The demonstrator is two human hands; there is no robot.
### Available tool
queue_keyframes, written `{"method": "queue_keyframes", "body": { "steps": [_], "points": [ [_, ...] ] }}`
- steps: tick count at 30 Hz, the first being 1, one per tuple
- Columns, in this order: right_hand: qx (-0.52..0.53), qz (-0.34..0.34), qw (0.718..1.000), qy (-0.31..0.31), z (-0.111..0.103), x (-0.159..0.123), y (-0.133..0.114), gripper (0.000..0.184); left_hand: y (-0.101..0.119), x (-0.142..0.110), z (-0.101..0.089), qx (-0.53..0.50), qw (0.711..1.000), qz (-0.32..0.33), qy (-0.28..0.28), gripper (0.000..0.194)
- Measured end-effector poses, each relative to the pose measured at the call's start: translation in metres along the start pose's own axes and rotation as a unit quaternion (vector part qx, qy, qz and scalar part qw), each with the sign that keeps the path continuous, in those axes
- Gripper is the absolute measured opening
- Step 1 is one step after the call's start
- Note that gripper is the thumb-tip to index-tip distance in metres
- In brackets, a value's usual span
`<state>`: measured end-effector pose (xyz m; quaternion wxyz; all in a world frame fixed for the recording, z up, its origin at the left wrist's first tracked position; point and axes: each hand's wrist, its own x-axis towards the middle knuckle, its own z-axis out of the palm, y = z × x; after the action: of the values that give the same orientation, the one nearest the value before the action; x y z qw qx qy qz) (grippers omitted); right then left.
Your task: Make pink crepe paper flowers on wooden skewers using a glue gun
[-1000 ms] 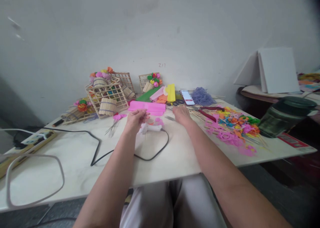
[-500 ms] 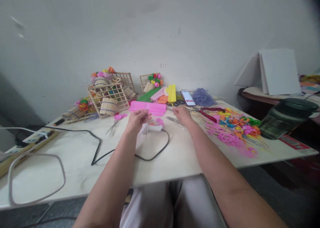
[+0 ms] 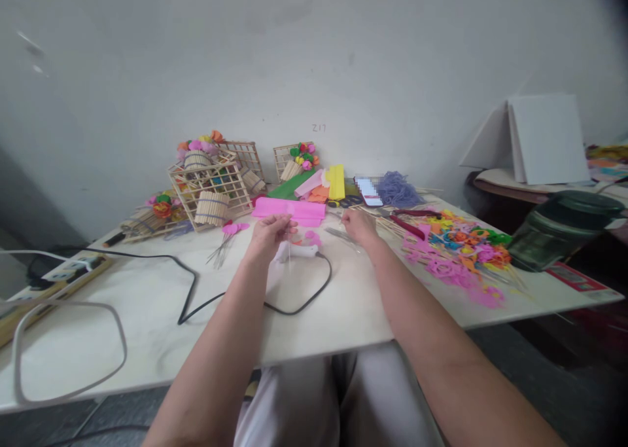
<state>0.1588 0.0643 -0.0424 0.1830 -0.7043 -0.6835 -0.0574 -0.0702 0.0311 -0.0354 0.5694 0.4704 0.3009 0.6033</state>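
My left hand [image 3: 273,234] is closed in a pinch over the table, in front of a folded sheet of pink crepe paper [image 3: 289,209]. What it grips is too small to make out; a thin pale strand hangs below the fingers. Just beneath it lies a white glue gun [image 3: 301,250] with a black cord, partly covered by the hand. Small pink paper pieces [image 3: 312,238] rest behind the glue gun. My right hand [image 3: 358,226] is closed too, its fingertips hidden from view. Thin grey wires [image 3: 343,236] lie beside it, and scissors [image 3: 347,202] lie behind it.
Stick frames and bundles [image 3: 212,208] with paper flowers stand at the back left. On the right are red-handled pliers [image 3: 408,227], colourful paper scraps [image 3: 456,264] and a dark jar [image 3: 559,231]. A power strip [image 3: 59,286] and cables occupy the left. A phone [image 3: 367,192] lies behind.
My right hand's fingers have curled in a little more near the grey wires. My left hand has barely moved and keeps its pinch.
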Motion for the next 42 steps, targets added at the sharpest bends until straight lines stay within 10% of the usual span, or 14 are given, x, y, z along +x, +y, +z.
{"method": "queue_keyframes", "body": {
  "steps": [7,11,17,21,42],
  "points": [
    [0.053,-0.003,0.998,0.027,0.000,0.003,0.000,0.026,0.000,0.000,0.001,0.001,1.000,-0.003,0.006,0.021],
    [0.248,-0.004,0.968,0.043,-0.004,0.002,-0.008,0.018,0.000,-0.001,0.003,0.003,1.000,0.000,0.007,0.022],
    [0.656,-0.039,0.738,-0.153,-0.015,-0.011,-0.027,0.017,0.001,-0.005,0.012,-0.014,0.999,-0.008,-0.031,0.020],
    [0.720,-0.052,0.664,-0.197,-0.016,-0.017,-0.036,0.020,-0.001,-0.009,0.021,0.006,0.995,-0.029,-0.094,0.018],
    [0.763,-0.015,0.635,-0.121,-0.009,-0.017,-0.045,0.024,-0.008,-0.011,0.026,0.028,0.986,-0.077,-0.147,0.016]
  ]
}}
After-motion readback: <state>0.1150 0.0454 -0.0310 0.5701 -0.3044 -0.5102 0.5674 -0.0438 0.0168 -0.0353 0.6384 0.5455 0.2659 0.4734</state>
